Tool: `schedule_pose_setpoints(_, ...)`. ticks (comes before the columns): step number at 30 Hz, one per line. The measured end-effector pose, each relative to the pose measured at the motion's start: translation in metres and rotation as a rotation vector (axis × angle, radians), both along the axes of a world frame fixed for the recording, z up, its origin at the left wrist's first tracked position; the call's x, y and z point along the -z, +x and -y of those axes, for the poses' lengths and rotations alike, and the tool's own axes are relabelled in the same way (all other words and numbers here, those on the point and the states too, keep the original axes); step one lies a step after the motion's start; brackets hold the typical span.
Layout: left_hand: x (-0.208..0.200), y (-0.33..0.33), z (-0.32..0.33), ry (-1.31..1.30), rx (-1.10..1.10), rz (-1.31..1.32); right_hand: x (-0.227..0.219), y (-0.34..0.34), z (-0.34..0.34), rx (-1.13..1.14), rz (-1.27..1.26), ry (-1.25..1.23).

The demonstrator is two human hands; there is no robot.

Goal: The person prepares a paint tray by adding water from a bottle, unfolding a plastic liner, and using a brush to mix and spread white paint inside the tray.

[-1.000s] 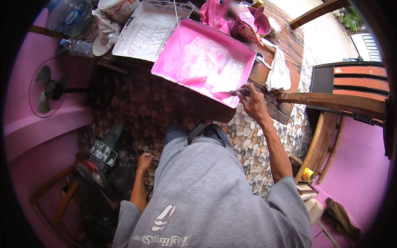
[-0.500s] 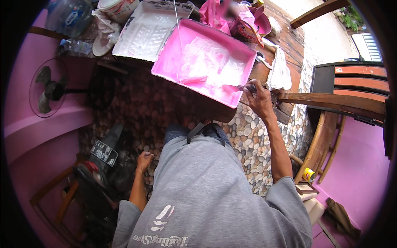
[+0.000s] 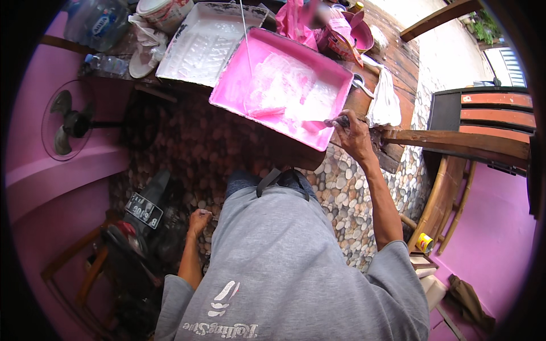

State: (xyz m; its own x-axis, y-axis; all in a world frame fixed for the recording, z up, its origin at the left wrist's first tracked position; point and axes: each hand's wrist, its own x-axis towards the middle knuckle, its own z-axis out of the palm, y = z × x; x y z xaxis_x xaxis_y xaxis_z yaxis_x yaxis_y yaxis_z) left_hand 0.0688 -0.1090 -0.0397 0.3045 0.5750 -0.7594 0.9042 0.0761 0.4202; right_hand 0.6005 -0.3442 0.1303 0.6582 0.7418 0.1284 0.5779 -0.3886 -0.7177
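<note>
Probably the scraper (image 3: 341, 121) was light, its blade thin and springy, its dark handle stiff; any paint on it could have made it slippery, so the handle's middle offered the surest hold. The right hand (image 3: 355, 136) pinched that handle between thumb and fingers, the blade pointing left of the hand over the pink tray (image 3: 232, 85). Well apart, the left hand (image 3: 198, 221) hung loosely curled; whether it held anything, I could not tell.

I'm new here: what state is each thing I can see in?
Right hand: closed around the scraper
Left hand: lowered, loosely curled
Pink tray: streaked with white
White tray: coated white, dark-stained rim
Bottle: lying down, capped
Cloth: rumpled
</note>
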Motion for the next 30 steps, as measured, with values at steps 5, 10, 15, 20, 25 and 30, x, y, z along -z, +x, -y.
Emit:
schedule_pose_setpoints(5,0.001,-0.008,-0.003,-0.105,-0.087,0.006,-0.007,0.008,-0.005,0.095,0.250,0.037)
schedule_pose_setpoints(10,-0.009,0.004,0.003,0.087,-0.034,0.052,0.008,-0.010,-0.004,-0.011,0.232,-0.022)
schedule_pose_setpoints(15,-0.009,0.008,-0.004,-0.197,-0.106,-0.074,-0.006,0.001,-0.008,0.059,0.118,0.077)
schedule_pose_setpoints(20,-0.006,0.010,-0.001,-0.093,-0.145,-0.002,0.000,0.006,-0.006,0.041,0.164,0.005)
schedule_pose_setpoints(25,-0.002,0.001,-0.007,-0.206,-0.110,-0.056,-0.004,0.028,-0.011,0.115,0.193,0.060)
schedule_pose_setpoints(30,-0.005,0.006,0.000,-0.077,-0.110,0.057,0.002,0.027,-0.014,0.073,0.127,-0.121)
